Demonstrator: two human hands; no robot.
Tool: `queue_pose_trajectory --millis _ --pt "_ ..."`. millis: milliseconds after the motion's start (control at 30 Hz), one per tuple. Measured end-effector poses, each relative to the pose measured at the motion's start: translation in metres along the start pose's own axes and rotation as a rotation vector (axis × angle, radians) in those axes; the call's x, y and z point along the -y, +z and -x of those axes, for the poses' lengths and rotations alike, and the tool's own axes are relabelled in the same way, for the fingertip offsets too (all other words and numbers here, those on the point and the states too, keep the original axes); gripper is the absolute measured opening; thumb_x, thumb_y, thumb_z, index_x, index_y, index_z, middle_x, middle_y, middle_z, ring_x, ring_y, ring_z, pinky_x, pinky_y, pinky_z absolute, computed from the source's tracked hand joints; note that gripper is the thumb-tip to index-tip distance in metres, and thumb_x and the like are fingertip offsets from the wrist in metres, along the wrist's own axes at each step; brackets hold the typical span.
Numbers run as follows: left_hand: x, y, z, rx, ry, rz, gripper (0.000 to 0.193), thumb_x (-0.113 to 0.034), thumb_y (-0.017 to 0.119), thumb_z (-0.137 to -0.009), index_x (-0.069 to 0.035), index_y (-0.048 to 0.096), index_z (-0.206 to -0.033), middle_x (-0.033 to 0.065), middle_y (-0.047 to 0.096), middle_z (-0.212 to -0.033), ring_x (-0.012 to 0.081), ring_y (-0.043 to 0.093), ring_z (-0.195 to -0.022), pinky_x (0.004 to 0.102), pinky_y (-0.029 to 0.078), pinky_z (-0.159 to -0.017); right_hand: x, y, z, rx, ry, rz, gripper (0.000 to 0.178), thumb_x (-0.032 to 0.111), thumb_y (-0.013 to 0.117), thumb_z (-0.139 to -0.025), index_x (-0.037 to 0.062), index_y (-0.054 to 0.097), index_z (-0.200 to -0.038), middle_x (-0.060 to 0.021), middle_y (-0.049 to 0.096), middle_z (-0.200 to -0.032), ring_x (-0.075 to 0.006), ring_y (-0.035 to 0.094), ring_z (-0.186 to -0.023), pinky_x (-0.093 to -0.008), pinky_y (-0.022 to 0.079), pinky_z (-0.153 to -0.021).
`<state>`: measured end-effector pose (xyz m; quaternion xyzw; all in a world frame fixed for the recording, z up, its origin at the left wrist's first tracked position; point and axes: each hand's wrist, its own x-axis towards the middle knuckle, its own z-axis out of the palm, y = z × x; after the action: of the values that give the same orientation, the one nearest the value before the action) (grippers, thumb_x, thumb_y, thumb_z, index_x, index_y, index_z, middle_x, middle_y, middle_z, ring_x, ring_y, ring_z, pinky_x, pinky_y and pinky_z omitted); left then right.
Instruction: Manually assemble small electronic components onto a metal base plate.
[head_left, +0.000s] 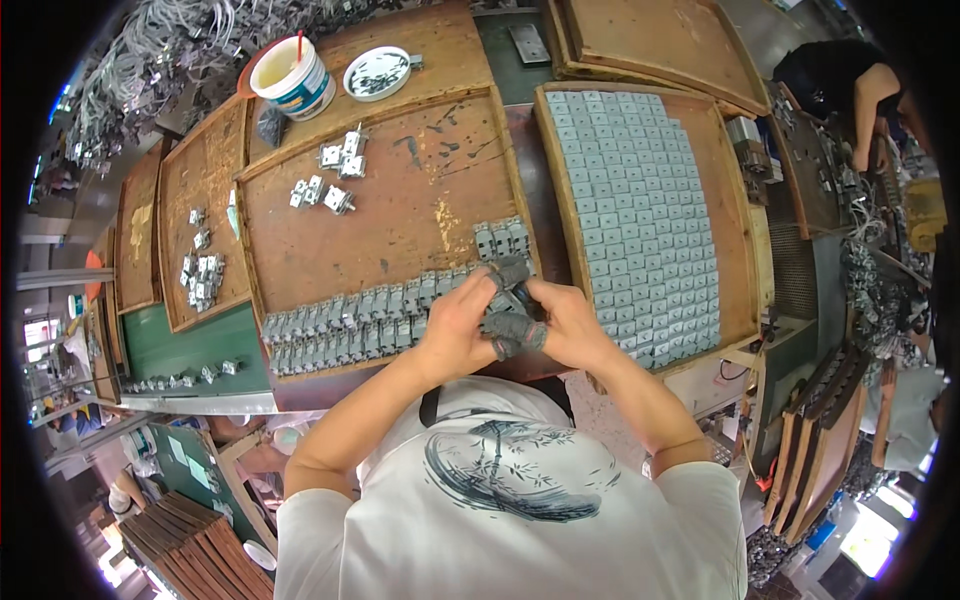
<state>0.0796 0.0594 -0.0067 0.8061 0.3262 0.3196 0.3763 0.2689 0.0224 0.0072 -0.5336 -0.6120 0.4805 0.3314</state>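
Observation:
My left hand [458, 322] and my right hand [572, 322] meet in front of my chest, over the near right corner of a wooden tray [375, 215]. Dark grey fabric [515, 332] wraps some of the fingers. Both hands are closed, fingertips together around something small and dark that they mostly hide. Just left of and beyond them, two long rows of small grey metal parts [345, 328] line the tray's near edge. A short group of similar parts [500, 238] stands right behind my fingers. Loose silvery metal parts [343, 152] lie farther back in the tray.
To the right, a second wooden tray [740, 270] holds a dense grid of flat grey metal pieces [640, 220]. A white bucket [292, 80] and a white dish with dark smears [378, 74] stand at the back. Another person's arm [872, 105] shows at far right.

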Motion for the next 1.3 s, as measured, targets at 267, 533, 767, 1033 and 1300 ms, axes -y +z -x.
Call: queue_pose_trajectory --millis 267,533,767,1033,1300 --pt "0.091 -0.041 -0.025 -0.040 -0.436 0.160 0.054 0.006 0.066 -0.074 -0.003 0.056 -0.126 0.0086 0.047 -0.109 0.0218 0.055 -0.103 0.0276 0.049 -0.087 -0.058 -0.149 -0.052 -0.446 0.137 0.284 0.018 0.017 0.066 -0.086 0.0012 0.066 -0.093 -0.0044 0.065 -0.073 -0.0109 0.058 -0.069 -0.0301 0.047 -0.063" --pt "0.122 -0.026 -0.035 0.254 -0.557 0.209 0.051 0.010 0.058 -0.073 -0.003 0.061 -0.122 0.0054 0.059 -0.110 0.0173 0.058 -0.103 0.0302 0.048 -0.090 -0.196 -0.305 -0.125 -0.818 0.373 0.565 0.040 0.039 0.061 -0.081 0.0082 0.069 -0.106 -0.0209 0.068 -0.104 -0.0371 0.064 -0.102 -0.0423 0.048 -0.088" --pt "0.114 -0.028 -0.027 0.108 -0.437 0.183 0.037 0.005 0.059 -0.077 -0.003 0.059 -0.114 0.0060 0.061 -0.102 0.0188 0.061 -0.094 0.0330 0.050 -0.085 -0.200 -0.327 -0.149 -0.596 0.382 0.103 0.036 0.018 0.067 -0.080 0.0030 0.069 -0.113 -0.0148 0.069 -0.103 -0.0252 0.063 -0.095 -0.0334 0.047 -0.086" --pt "0.121 -0.120 -0.019 -0.384 -0.620 -0.864 0.023 -0.010 0.064 -0.078 -0.010 0.061 -0.100 0.0135 0.058 -0.097 0.0362 0.062 -0.088 0.0475 0.052 -0.072 -0.179 -0.302 -0.149 -0.995 0.139 0.097 0.022 0.018 0.064 -0.090 -0.0007 0.059 -0.100 -0.0138 0.064 -0.099 -0.0248 0.063 -0.088 -0.0338 0.048 -0.076" --pt "0.154 -0.108 -0.009 -0.616 -0.793 -0.648 0.031 -0.005 0.059 -0.079 -0.009 0.057 -0.109 0.0168 0.051 -0.119 0.0409 0.059 -0.100 0.0481 0.051 -0.083 -0.069 -0.165 -0.089 -0.629 -0.096 -0.563 0.026 0.007 0.061 -0.093 0.0016 0.058 -0.118 -0.0068 0.063 -0.103 -0.0156 0.062 -0.085 -0.0280 0.049 -0.070"
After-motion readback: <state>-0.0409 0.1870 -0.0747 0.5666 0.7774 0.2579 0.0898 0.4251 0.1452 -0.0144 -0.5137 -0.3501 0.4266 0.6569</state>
